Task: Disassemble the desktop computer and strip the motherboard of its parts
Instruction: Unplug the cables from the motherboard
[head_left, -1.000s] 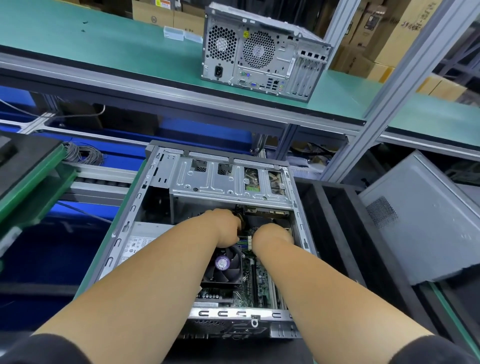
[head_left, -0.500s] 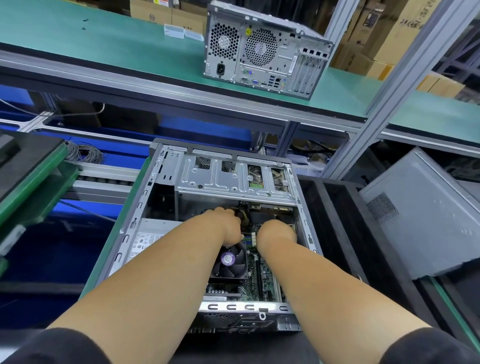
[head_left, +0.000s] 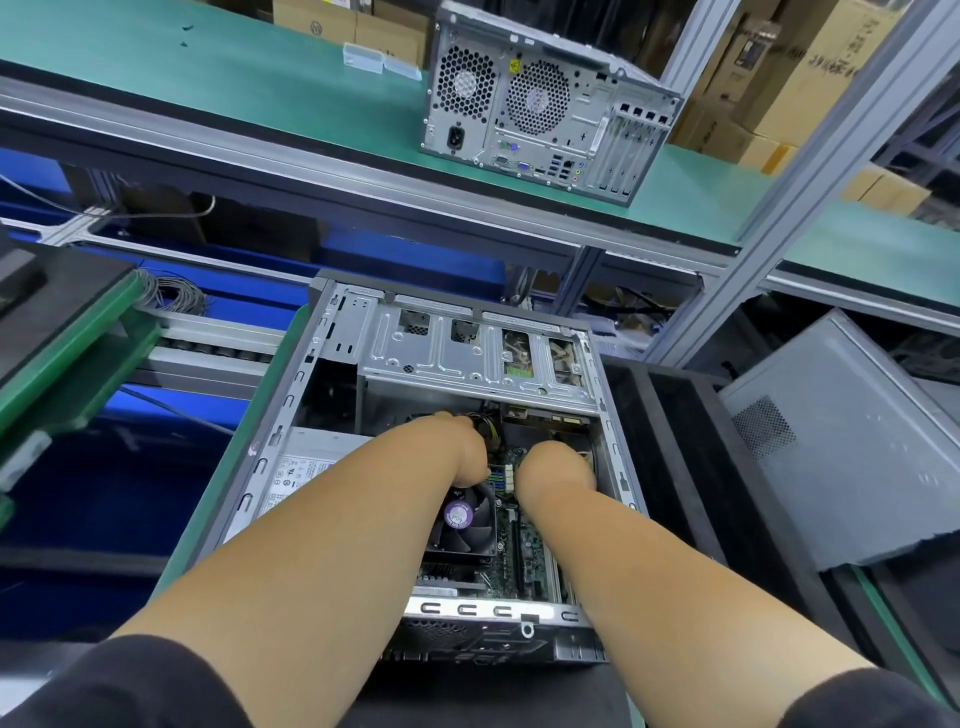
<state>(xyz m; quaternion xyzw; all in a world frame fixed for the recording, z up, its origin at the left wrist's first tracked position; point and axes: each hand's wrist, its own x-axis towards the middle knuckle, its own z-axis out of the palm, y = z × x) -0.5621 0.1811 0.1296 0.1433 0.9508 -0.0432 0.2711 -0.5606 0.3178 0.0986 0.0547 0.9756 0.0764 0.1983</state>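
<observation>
An open grey desktop case (head_left: 332, 364) lies on its side in front of me. Inside it are the silver drive cage (head_left: 467, 364), the power supply (head_left: 301, 467), the green motherboard (head_left: 524, 566) and a black CPU fan (head_left: 467, 525) with a purple label. My left hand (head_left: 452, 441) reaches in below the cage, its knuckles next to a bundle of yellow and black cables (head_left: 491, 430). To its right, my right hand (head_left: 556, 467) is lowered onto the board. The fingers of both hands point down and are hidden.
A closed second computer (head_left: 545, 98) stands on the green upper shelf. A grey side panel (head_left: 841, 441) leans at the right, beyond a black foam tray (head_left: 675, 467). Green trays (head_left: 67, 364) and a coil of wire (head_left: 171, 296) sit at the left.
Both hands stay at the same spot inside the case. Only the view has shifted slightly.
</observation>
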